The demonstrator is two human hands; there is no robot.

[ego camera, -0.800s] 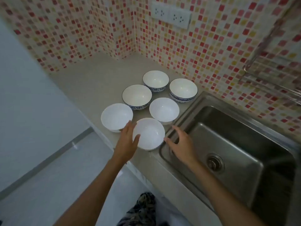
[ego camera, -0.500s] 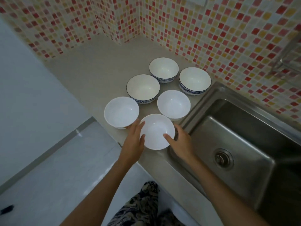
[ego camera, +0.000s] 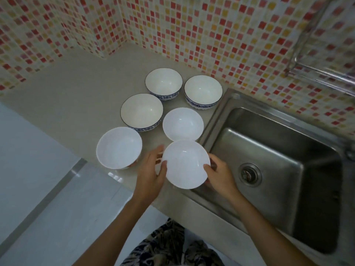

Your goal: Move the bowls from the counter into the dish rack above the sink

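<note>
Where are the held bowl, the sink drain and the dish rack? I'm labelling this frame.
held bowl (ego camera: 185, 166): head view, middle of its white inside.
sink drain (ego camera: 250, 174): head view, centre of the strainer.
dish rack (ego camera: 324, 72): head view, on its lower metal bar.

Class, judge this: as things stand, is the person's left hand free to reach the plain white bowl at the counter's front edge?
Probably not yet. The left hand and right hand both grip the nearest white bowl. The front-edge bowl sits close beside it, unobstructed, once that hand lets go.
</note>
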